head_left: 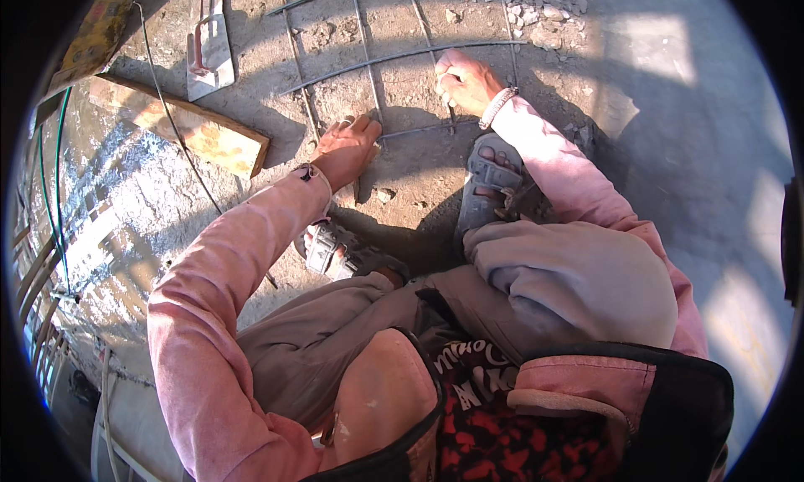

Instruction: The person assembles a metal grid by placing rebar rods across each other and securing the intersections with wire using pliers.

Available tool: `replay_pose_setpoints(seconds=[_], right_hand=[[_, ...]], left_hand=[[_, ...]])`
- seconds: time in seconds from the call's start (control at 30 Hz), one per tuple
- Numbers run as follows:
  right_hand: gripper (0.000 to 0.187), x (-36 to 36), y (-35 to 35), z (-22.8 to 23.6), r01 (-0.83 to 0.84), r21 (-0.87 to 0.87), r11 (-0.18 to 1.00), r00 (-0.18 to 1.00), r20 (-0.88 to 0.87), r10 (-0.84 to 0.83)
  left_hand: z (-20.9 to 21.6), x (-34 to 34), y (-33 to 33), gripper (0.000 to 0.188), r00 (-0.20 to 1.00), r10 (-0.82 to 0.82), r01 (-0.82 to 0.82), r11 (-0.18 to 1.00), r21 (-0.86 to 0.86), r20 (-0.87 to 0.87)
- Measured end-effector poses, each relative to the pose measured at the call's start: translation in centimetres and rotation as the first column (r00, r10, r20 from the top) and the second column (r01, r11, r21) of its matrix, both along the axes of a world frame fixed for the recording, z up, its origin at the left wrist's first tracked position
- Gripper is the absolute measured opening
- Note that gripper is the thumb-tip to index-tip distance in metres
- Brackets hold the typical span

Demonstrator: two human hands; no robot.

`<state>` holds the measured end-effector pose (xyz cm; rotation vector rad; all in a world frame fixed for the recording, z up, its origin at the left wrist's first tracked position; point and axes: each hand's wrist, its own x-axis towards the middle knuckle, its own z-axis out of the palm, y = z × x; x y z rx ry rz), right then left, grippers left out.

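A grid of thin steel rods (363, 42) lies on the dusty ground in front of me. My left hand (345, 151) is closed at the near left part of the grid, around the end of a near cross rod (419, 130). Its fingertips are partly hidden, and a small flat piece (356, 190) shows below the palm. Farther right, my right hand (469, 82) is closed in a pinch over a lengthwise rod (423, 21), just nearer than another cross rod. Whatever lies between those fingers is too small to make out.
A wooden board (213, 139) and a metal trowel (213, 59) lie at the left, with a thin wire (172, 118) crossing the board. Broken stones (536, 17) are scattered at the far right. My sandalled feet (490, 176) rest close to the grid.
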<state>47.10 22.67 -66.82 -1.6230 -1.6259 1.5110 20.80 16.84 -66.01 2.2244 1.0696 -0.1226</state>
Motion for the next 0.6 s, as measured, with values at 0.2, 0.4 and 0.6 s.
replay_pose_setpoints(seconds=[0.2, 0.4, 0.6], right_hand=[[0.024, -3.5, -0.8, -2.2, -0.384, 0.506, 0.772, 0.907, 0.365, 0.212], [0.022, -4.8, -0.6, -4.6, -0.420, 0.416, 0.807, 0.855, 0.480, 0.197], [0.008, -4.9, -0.4, -3.4, -0.423, 0.451, 0.786, 0.862, 0.469, 0.195]], left_hand=[[0.6, 1.8, 0.3, 0.034, 0.995, -0.092, 0.094, 0.995, 0.032, -0.048], [0.3, 2.1, 0.4, 0.036, 0.991, -0.124, 0.124, 0.992, 0.004, -0.047], [-0.5, 1.6, -0.1, 0.031, 0.990, -0.139, 0.139, 0.990, 0.005, 0.024]])
